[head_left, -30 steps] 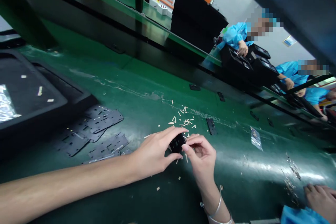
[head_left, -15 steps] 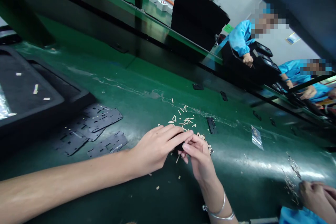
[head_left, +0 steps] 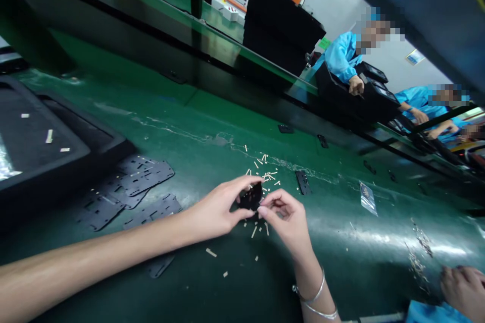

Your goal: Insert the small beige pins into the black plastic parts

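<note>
My left hand (head_left: pixel 215 207) reaches in from the left, its thumb and fingers gripping a small black part (head_left: pixel 250 197). My right hand (head_left: pixel 284 219), with two silver bangles (head_left: pixel 314 295) on its wrist, curls in from below, and its fingertips press the part's lower edge. Around both hands, many small pale strips (head_left: pixel 267 176) lie scattered on the green bench (head_left: pixel 212 126). Some of the black part is hidden behind my fingers.
Perforated black plates (head_left: pixel 147 176) lie at left, beside a large black tray (head_left: pixel 76 171). A narrow black piece (head_left: pixel 303 181) and a clear plastic bag (head_left: pixel 367 198) lie to the right. A co-worker's hand (head_left: pixel 464 290) is at lower right; blue-clad people (head_left: pixel 343 58) work across the bench.
My hands have parted slightly, so the black part shows again between them. The view has shifted a little. A black plate and a loose strip now show below my left forearm.
</note>
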`<action>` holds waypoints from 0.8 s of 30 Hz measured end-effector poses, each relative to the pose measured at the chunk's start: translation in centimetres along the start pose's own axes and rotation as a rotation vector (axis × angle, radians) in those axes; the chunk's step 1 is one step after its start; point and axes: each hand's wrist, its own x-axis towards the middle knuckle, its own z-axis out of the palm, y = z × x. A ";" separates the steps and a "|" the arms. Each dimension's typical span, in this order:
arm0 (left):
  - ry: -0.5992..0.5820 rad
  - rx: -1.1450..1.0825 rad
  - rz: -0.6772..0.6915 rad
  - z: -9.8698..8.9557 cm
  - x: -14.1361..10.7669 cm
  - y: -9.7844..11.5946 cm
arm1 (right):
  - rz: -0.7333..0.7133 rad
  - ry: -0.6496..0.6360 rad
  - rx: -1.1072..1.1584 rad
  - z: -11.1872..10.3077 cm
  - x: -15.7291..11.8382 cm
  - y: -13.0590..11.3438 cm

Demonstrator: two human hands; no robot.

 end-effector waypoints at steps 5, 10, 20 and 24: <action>0.178 -0.313 -0.200 -3.5 4.5 -2.0 | 0.078 0.229 -0.054 -2.0 1.5 1.0; 0.328 0.110 0.068 -3.7 6.3 -2.4 | 0.054 0.197 -0.078 -1.8 1.3 1.0; 0.482 0.978 0.690 -0.4 1.8 0.2 | -0.026 0.198 0.045 -0.7 -1.0 -0.4; 0.483 0.971 0.704 -0.2 1.7 0.2 | 0.008 0.243 -0.006 -0.7 -0.9 -0.4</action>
